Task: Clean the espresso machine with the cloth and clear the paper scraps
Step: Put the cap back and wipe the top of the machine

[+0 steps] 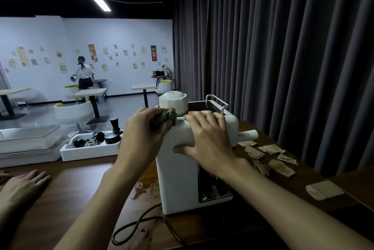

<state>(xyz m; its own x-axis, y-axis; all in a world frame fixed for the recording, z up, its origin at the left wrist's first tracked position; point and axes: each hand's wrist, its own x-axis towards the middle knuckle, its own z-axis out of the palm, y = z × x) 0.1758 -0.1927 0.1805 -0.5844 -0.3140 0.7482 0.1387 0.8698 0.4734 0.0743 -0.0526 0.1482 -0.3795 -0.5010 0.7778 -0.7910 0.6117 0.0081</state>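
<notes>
Head cam: L hand (141, 138) is gripping cloth (169, 115), pressing it on machine (178, 179) top edge, by white knob (173, 100). R hand (210, 136) is lying flat on machine top/side, fingers spread, grasping nothing. Scraps (271, 148) are lying on tabletop (81, 189), just right of machine.

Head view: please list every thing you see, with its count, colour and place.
table: one, brown, foreground
machine: one, white, middle of table
cloth: one, green, on machine top
scraps: several, brown, table right of machine
cord: one, black, table before machine
tray: one, white, table left of machine, holding dark tools
curtain: one, grey, right
other hand: one, flat on table, far left
left hand: grips cloth
right hand: flat on machine, fingers spread
</notes>
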